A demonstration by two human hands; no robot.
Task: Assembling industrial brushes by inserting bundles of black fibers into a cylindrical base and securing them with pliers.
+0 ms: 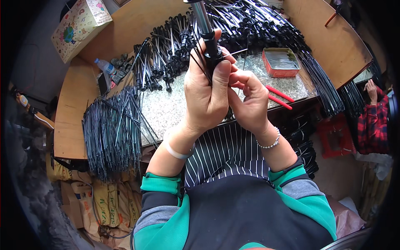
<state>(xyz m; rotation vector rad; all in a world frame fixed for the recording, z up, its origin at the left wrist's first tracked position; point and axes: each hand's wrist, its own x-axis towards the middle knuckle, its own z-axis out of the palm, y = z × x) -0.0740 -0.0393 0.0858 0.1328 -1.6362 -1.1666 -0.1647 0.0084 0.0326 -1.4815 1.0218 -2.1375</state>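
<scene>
Upright in my left hand [204, 96] is an umbrella shaft [202, 20], a shiny metal tube with black fittings. My fingers wrap round its black hub [213, 52], the thumb pressed on the front. A few thin black ribs [197, 56] stick out of the hub beside the palm. Close against it, my right hand [252, 100] has its thumb and fingers pinched together; what lies between the fingertips is hidden. Behind the right hand lie red-handled pliers [280, 96]. A red tin [281, 72] of thin wire pieces stands farther right.
Many metal shafts with black hubs [166, 54] cover the table's far side. Bundles of thin black ribs [112, 133] hang over the left edge, others [321, 83] at the right. A water bottle [105, 66] stands at left. A co-worker's plaid sleeve [372, 125] shows far right.
</scene>
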